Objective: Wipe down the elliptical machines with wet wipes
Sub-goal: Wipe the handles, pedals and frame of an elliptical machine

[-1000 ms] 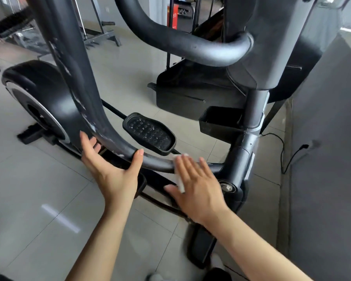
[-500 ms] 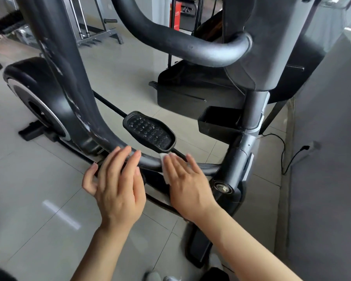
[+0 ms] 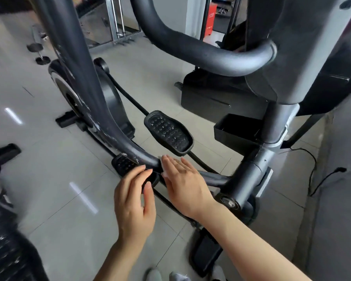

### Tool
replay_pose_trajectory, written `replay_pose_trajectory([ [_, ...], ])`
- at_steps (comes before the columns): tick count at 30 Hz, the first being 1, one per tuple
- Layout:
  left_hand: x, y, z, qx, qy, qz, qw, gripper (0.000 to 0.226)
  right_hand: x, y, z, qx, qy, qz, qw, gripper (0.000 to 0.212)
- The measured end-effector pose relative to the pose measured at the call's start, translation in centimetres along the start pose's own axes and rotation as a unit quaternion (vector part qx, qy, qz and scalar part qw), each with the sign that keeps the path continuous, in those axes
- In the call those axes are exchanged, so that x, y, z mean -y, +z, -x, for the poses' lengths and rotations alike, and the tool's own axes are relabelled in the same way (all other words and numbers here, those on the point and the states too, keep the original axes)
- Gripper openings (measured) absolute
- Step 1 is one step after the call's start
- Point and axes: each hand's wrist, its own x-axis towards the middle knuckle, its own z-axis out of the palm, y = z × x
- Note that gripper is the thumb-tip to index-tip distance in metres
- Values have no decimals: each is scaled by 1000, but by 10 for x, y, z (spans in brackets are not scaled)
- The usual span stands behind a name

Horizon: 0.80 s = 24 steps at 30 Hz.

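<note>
a gym floor of pale glossy tiles (image 3: 55,199) runs under everything here, with weight racks and a red sign far back and a grey wall on the right where a black power cable (image 3: 320,179) trails down. the elliptical machine (image 3: 292,57) fills the middle, its curved lower arm (image 3: 118,142) sweeping down past the studded far pedal (image 3: 168,132) to the upright post (image 3: 249,179). the right hand (image 3: 182,179) lies flat on that bar, fingers straight and together, pressing the white wet wipe (image 3: 164,165) against the bend; only a sliver of wipe shows at the fingertips. the left hand (image 3: 134,201) sits just beside it with fingers loosely curled near the near pedal (image 3: 124,164), and whether it actually touches or grips the pedal edge i cannot tell. the step in hand looks like wiping the low curve of the bar, which has pale scuffs and streaks higher up. to do it well, i'd judge the wipe should wrap round the tube rather than skim the top, with steady palm pressure and overlapping strokes following the curve upward toward the marks. bracing the bar or pedal with the free hand would probably stop the linkage from swinging under the push.
</note>
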Motion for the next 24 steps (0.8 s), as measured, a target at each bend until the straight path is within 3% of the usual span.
replay_pose_trajectory([
  [4, -5, 2, -2, 29, 66, -75, 995, 28, -22, -5, 21, 0, -35, 135, 990, 54],
  [7, -5, 8, -7, 96, 138, -183, 969, 39, -45, -21, 52, -11, 24, 224, 974, 48],
  [10, -4, 13, -10, 105, 131, -202, 965, 42, -57, -29, 57, -26, 109, 207, 972, 36],
  [12, -9, 13, -9, 84, 108, -171, 976, 37, -49, -26, 47, -18, 111, 122, 986, 36],
  [15, -20, 9, -11, 64, 64, -79, 993, 32, -24, -36, 21, 46, 97, -148, 983, 36],
  [17, -30, 4, -17, 52, 19, -28, 998, 33, -9, -56, 7, 139, 138, -382, 903, 37],
  [19, -39, -2, -23, 40, -19, 16, 999, 35, -3, -70, 0, 158, 173, -534, 813, 36],
  [21, -50, -7, -29, 34, -67, 68, 995, 33, 1, -80, 0, 161, 189, -577, 778, 38],
  [24, -69, -17, -38, 14, -262, 188, 946, 25, 7, -89, 1, 170, 194, -587, 767, 36],
])
